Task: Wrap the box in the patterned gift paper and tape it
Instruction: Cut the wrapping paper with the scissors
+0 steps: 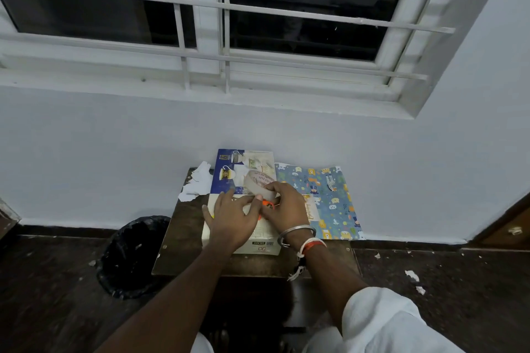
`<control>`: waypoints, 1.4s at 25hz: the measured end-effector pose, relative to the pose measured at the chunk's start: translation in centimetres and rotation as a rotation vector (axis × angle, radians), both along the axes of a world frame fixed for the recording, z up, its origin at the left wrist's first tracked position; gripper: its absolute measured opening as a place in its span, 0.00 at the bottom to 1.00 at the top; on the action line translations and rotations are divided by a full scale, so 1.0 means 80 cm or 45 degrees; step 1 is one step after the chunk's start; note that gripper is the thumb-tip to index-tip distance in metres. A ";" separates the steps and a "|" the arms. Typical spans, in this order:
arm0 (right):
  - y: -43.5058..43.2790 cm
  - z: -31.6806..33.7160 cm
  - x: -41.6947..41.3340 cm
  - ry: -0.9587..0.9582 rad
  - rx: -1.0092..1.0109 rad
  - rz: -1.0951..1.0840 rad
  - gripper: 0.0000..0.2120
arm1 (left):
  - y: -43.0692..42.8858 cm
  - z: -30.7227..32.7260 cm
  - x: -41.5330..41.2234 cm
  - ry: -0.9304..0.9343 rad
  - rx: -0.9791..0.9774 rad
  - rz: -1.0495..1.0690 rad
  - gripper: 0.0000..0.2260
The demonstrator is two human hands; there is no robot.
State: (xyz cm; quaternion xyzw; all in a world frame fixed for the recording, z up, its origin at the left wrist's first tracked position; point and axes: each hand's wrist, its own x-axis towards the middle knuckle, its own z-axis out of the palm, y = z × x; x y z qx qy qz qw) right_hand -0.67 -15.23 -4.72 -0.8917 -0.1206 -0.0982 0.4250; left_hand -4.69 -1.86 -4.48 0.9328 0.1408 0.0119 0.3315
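On a small brown table pushed against a white wall, below a barred window, lies the box. It is white at its near end, with a blue panel and pictures of cups at the far end, which reaches up the wall. The left hand rests on top of the box with its fingers straight and spread. The right hand curls its fingers round a tape roll, which it holds just above the middle of the box. Between the two hands shows a bit of an orange object; most of it is hidden, so I cannot tell what it is. A metal bangle sits on the right wrist. The gift paper, blue with small animal figures, lies flat just to the right of the box, touching its side and reaching past the table's right edge. Torn white paper scraps lie at the table's far left corner. A black bin stands on the dark floor left of the table.
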 end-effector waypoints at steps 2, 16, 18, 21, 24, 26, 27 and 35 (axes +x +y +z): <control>0.006 0.004 0.000 -0.017 0.002 0.056 0.14 | 0.000 0.004 0.001 -0.020 -0.067 0.021 0.23; 0.055 0.015 -0.021 -0.102 -0.063 0.357 0.26 | 0.043 0.034 -0.024 -0.311 -0.975 0.385 0.12; 0.055 0.010 -0.026 -0.048 -0.094 0.403 0.29 | 0.061 0.035 -0.025 -0.295 -1.133 0.546 0.10; 0.037 -0.008 -0.031 -0.021 -0.165 0.295 0.22 | 0.100 0.032 -0.027 -0.289 -1.432 0.756 0.09; 0.019 -0.030 -0.029 0.069 -0.204 0.153 0.17 | 0.132 0.012 -0.037 -0.276 -1.694 0.999 0.09; 0.017 -0.042 -0.026 0.073 -0.236 0.163 0.15 | 0.136 -0.005 -0.042 -0.158 -1.684 1.042 0.15; 0.018 -0.046 -0.024 0.067 -0.250 0.174 0.15 | 0.135 -0.012 -0.043 -0.102 -1.667 1.040 0.19; 0.019 -0.052 -0.020 0.025 -0.248 0.168 0.12 | 0.118 -0.014 -0.031 -0.042 -0.820 0.677 0.21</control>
